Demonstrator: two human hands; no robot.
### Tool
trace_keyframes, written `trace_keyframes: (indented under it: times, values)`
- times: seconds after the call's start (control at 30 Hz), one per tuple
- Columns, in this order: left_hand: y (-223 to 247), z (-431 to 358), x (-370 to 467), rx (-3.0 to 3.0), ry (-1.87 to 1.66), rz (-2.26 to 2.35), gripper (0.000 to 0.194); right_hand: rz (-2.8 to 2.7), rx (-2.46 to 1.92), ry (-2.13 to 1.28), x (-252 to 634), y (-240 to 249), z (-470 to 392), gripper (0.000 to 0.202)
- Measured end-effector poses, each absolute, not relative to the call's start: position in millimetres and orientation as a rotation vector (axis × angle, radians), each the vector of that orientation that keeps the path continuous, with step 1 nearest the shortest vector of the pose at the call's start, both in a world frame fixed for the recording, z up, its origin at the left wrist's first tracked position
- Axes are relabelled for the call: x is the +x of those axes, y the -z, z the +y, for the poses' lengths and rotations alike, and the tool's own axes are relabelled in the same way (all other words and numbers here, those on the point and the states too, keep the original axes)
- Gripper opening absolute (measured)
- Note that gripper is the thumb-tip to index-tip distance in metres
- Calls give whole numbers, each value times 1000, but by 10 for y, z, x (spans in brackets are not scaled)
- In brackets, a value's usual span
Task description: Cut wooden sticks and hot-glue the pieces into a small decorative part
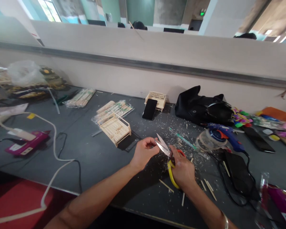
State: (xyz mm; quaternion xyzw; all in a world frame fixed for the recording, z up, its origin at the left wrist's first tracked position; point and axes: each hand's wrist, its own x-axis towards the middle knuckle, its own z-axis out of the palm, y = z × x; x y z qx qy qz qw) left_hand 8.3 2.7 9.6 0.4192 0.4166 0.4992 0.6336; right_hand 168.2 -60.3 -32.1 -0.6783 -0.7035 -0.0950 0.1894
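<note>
Right hand [184, 171] holds scissors [165, 149], blades parted beside the left hand's [144, 152] curled fingers — gripping something or not, I cannot tell. A slip could nick them; a careless wrist could sweep sticks [183, 199] over the table's [95, 167] near edge. Open room lies leftward, toward the white cable [54, 138].

- Daylight enters by the window [50, 10], upper left.
- Soft shadow darkens the near tabletop [95, 162].
- The scissors [166, 150] glint.
- The plastic bag [25, 73], far left, blurs.
- Corners appear stretched.

Head-worn view (fairly near), forward and down over the desk [97, 159].
</note>
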Motion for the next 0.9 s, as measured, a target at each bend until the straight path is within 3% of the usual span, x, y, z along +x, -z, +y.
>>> trace_keyframes:
  times: [0.47, 0.9]
  values:
    - [-123, 43, 66, 887, -1143, 883, 19, -1748, -1802, 29, 1735, 314, -559, 33]
    - [-126, 7, 102, 754, -1148, 748, 11, -1878, -1754, 328, 1667, 281, -568, 39]
